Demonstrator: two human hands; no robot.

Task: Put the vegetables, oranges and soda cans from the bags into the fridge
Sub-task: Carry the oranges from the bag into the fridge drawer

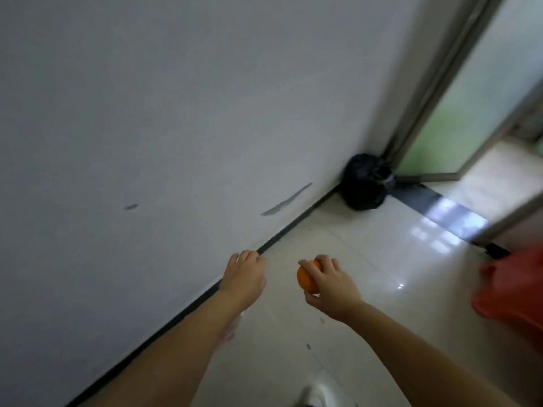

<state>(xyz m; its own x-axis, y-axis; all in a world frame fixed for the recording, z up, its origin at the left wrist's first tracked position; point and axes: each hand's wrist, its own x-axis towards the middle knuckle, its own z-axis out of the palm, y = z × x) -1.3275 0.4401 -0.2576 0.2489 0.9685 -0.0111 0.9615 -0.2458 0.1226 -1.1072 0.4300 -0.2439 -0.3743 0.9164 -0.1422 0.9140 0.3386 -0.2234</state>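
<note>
Above glossy floor tiles (367, 259), right hand (332, 284) grips orange (305, 279).

no readable text, labels or signs

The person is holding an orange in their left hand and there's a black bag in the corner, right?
Not quite. The head view shows the orange in the grip of the right hand, not the left hand. The black bag does sit in the corner.
</note>
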